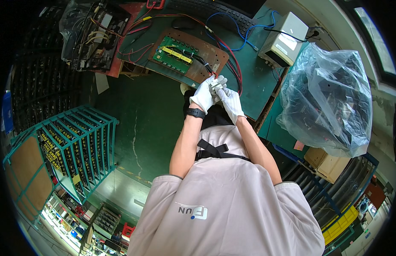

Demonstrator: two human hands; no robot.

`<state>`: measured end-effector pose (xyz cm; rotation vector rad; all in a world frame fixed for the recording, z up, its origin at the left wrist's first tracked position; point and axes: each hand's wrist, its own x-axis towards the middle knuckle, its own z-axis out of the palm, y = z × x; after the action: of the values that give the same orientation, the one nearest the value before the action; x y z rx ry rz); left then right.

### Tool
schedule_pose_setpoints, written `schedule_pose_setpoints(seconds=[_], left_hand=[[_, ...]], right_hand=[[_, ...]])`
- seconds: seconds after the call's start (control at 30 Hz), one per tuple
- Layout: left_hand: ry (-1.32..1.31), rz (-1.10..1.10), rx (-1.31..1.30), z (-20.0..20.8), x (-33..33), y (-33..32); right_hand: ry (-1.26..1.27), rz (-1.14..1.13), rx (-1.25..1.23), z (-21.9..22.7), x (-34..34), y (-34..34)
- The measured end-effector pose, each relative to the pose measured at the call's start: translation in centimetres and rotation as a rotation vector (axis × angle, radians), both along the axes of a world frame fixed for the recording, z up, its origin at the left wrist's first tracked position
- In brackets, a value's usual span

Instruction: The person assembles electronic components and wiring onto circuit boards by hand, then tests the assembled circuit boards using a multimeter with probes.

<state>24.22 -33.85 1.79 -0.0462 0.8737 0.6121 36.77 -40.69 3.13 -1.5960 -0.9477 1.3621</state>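
Observation:
Both hands wear white gloves and meet at the near edge of the green bench. My left hand (203, 97) is closed on a small pale wire connector (216, 86), near the ends of red and black leads. My right hand (232, 102) is closed on the same piece from the other side, its fingertips pressed against it. Just beyond lies a green circuit board (174, 54) with yellow parts, resting on a brown plate (213, 57). Black leads (202, 62) run from the board toward my hands. The gloves hide much of the connector.
A white box-shaped device (285, 40) stands right on the bench (255, 81), with a blue cable (234, 48) near it. Beyond are a keyboard (232, 15) and mouse (183, 23). A plastic-wrapped bundle (330, 98) sits right; an open electronics unit (97, 36) and a board rack (74, 149) are left.

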Motion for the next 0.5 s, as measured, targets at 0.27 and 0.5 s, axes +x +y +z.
schedule_pose_setpoints(seconds=[0.27, 0.5], left_hand=[[-0.109, -0.009, 0.021, -1.4, -0.6, -0.2], [0.05, 0.006, 0.015, 0.6, 0.5, -0.6]], right_hand=[[0.111, -0.022, -0.102, 0.0, -0.4, -0.2], [-0.008, -0.021, -0.122, 1.3, 0.0, 0.3]])
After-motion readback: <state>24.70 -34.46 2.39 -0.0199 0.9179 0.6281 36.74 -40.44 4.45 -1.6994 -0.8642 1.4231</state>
